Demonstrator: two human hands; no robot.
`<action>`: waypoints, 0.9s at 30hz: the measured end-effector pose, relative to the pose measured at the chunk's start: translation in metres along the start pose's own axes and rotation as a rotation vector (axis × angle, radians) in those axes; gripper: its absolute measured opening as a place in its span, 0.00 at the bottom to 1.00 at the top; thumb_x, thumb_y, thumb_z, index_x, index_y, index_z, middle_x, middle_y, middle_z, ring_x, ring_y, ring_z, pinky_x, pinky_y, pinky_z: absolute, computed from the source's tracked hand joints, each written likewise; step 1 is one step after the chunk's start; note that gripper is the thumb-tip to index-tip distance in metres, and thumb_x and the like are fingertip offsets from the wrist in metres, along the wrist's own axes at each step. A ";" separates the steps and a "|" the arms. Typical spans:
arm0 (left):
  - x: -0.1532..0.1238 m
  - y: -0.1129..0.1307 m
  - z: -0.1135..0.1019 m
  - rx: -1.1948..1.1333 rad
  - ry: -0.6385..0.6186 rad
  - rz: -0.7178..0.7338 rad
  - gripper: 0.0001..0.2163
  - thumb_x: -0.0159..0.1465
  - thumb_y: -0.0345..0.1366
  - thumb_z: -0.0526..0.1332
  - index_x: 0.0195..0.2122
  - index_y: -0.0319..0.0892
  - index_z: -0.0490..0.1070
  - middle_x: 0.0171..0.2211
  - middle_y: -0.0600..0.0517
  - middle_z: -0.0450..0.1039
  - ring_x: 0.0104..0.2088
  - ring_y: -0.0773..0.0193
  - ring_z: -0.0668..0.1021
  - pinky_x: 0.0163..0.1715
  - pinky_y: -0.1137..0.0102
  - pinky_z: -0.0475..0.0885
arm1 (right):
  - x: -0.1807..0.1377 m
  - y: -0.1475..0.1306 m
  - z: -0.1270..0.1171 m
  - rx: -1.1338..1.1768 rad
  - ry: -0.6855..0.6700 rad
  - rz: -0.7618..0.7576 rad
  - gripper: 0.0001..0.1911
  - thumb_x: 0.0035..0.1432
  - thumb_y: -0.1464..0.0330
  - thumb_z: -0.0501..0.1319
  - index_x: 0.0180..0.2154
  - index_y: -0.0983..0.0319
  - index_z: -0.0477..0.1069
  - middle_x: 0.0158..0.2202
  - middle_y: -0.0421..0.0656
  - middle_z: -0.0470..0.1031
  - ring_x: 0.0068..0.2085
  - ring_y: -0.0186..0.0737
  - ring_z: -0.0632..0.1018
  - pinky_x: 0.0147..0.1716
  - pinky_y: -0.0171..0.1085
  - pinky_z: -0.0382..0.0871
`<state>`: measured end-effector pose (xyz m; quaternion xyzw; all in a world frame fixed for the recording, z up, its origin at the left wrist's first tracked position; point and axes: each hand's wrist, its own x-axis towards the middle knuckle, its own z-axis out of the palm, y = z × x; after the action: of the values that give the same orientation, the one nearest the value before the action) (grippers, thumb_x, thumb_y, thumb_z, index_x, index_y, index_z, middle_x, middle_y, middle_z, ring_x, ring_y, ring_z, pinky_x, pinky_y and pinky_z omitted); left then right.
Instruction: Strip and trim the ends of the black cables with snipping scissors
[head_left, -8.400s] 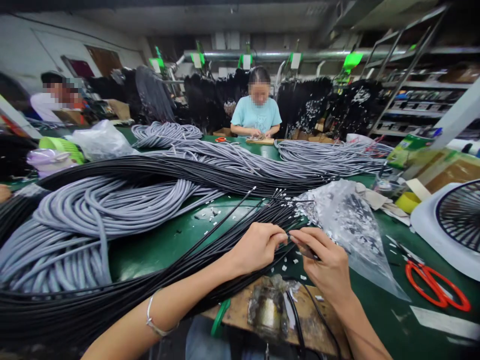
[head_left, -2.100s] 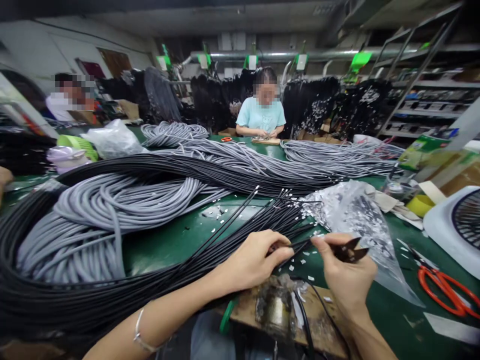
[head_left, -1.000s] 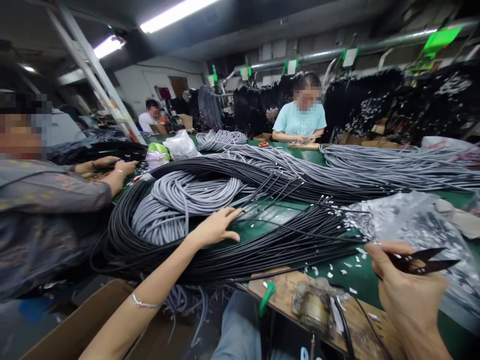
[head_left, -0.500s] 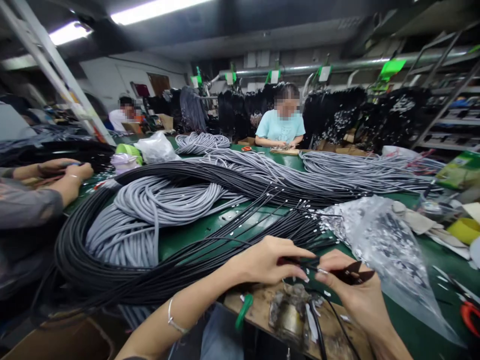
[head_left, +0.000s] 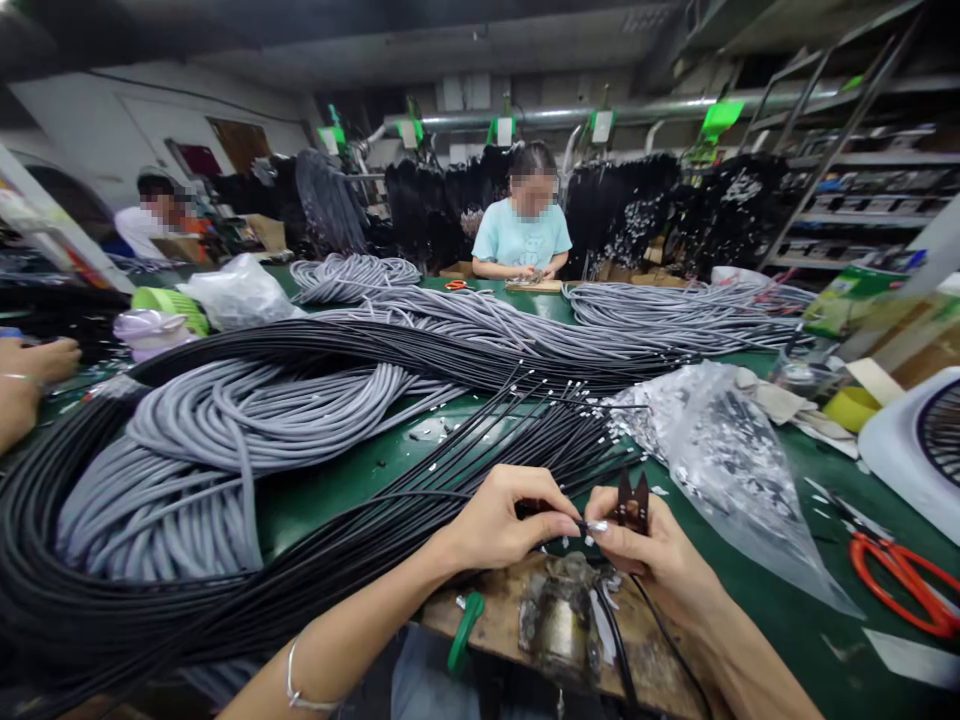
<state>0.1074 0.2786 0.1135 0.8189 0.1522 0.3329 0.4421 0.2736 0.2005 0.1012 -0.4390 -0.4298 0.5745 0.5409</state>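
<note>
- Head view: the cable end in hand (head_left: 582,527) is thin and black, only a short stretch showing where the fingertips meet, just above the metal block (head_left: 559,612) in the picture; a small shiny white bit shows by the right thumb, too small to make out.
- The left hand (head_left: 517,515) pinches that cable end between thumb and forefinger. The right hand (head_left: 649,550) has its thumb and forefinger drawn together at the same spot, and its grip also keeps hold of dark snips (head_left: 632,502), blades apart and pointing up.
- Against a second ago, the left hand has come from spread over the black cables (head_left: 540,440) to meeting the right; half a second ago the snips' blades pointed rightward. The view has swung right, so the co-worker at the left edge shows only by hands (head_left: 34,375), and the fan (head_left: 907,440) has come back into sight.
- Green tabletop (head_left: 315,510) shows between the grey coils (head_left: 247,410) and the black cables, and a strip of it runs between the clear bag (head_left: 724,440) and the orange-handled scissors (head_left: 900,580).
- The wooden board (head_left: 487,610), with the block and a green lever (head_left: 465,632), lies at the near edge, under the wrists; the bag lies just beyond the right hand.
</note>
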 end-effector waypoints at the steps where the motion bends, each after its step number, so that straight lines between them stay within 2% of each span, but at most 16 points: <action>1: 0.000 0.001 0.000 0.043 0.016 0.017 0.06 0.57 0.33 0.62 0.28 0.35 0.76 0.24 0.49 0.72 0.25 0.68 0.71 0.27 0.74 0.65 | 0.001 0.000 0.001 -0.013 0.029 -0.009 0.16 0.45 0.60 0.68 0.26 0.65 0.68 0.16 0.31 0.50 0.17 0.22 0.49 0.16 0.29 0.38; 3: -0.001 0.002 -0.001 0.148 0.072 0.068 0.05 0.57 0.31 0.61 0.27 0.35 0.74 0.24 0.49 0.71 0.25 0.68 0.71 0.26 0.73 0.65 | 0.003 0.000 0.004 -0.043 0.120 -0.042 0.17 0.46 0.58 0.67 0.28 0.65 0.66 0.15 0.30 0.49 0.16 0.22 0.49 0.15 0.29 0.38; 6: -0.003 0.004 0.001 0.312 0.164 0.191 0.04 0.58 0.28 0.59 0.26 0.35 0.71 0.24 0.48 0.70 0.24 0.67 0.70 0.24 0.73 0.65 | 0.003 -0.001 0.008 -0.096 0.206 -0.077 0.19 0.50 0.54 0.63 0.27 0.64 0.63 0.17 0.32 0.55 0.15 0.21 0.51 0.14 0.28 0.38; 10: -0.006 0.001 0.005 0.473 0.247 0.310 0.05 0.58 0.28 0.58 0.25 0.37 0.69 0.22 0.50 0.69 0.23 0.68 0.69 0.22 0.74 0.64 | 0.001 0.001 0.009 -0.190 0.125 -0.037 0.22 0.53 0.53 0.60 0.23 0.64 0.60 0.16 0.34 0.58 0.15 0.22 0.52 0.14 0.28 0.39; 13: -0.008 0.000 0.007 0.538 0.293 0.330 0.06 0.59 0.27 0.57 0.25 0.38 0.68 0.21 0.51 0.66 0.22 0.68 0.68 0.21 0.74 0.63 | 0.000 0.006 0.008 -0.228 0.063 -0.059 0.21 0.54 0.53 0.58 0.24 0.64 0.61 0.16 0.34 0.58 0.15 0.22 0.52 0.14 0.29 0.40; 20: -0.009 0.000 0.007 0.445 0.336 0.257 0.04 0.58 0.25 0.56 0.27 0.37 0.68 0.22 0.53 0.63 0.22 0.70 0.68 0.21 0.75 0.62 | 0.001 0.009 0.015 -0.406 0.014 -0.223 0.20 0.57 0.55 0.57 0.22 0.64 0.63 0.17 0.35 0.58 0.17 0.26 0.56 0.15 0.29 0.48; 22: -0.009 0.000 0.005 0.407 0.324 0.247 0.04 0.58 0.26 0.57 0.26 0.37 0.68 0.22 0.53 0.64 0.23 0.70 0.68 0.21 0.75 0.62 | 0.001 0.006 0.015 -0.436 0.067 -0.271 0.21 0.57 0.55 0.55 0.22 0.64 0.65 0.16 0.36 0.59 0.17 0.27 0.58 0.15 0.29 0.51; 24: -0.009 0.001 0.004 0.366 0.311 0.246 0.04 0.57 0.26 0.58 0.26 0.38 0.69 0.22 0.53 0.65 0.23 0.70 0.68 0.21 0.75 0.62 | 0.000 0.003 0.013 -0.465 0.178 -0.327 0.19 0.58 0.56 0.55 0.25 0.64 0.68 0.17 0.36 0.61 0.17 0.28 0.60 0.16 0.30 0.55; 27: -0.010 0.002 0.003 0.318 0.269 0.217 0.04 0.57 0.26 0.58 0.27 0.38 0.70 0.23 0.52 0.67 0.23 0.69 0.68 0.22 0.75 0.62 | -0.002 -0.001 0.008 -0.583 0.276 -0.433 0.11 0.58 0.62 0.57 0.38 0.62 0.71 0.26 0.40 0.69 0.25 0.33 0.70 0.22 0.31 0.62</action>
<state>0.1023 0.2705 0.1102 0.8381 0.1713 0.4566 0.2446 0.2665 0.1982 0.1042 -0.5468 -0.5809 0.2363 0.5547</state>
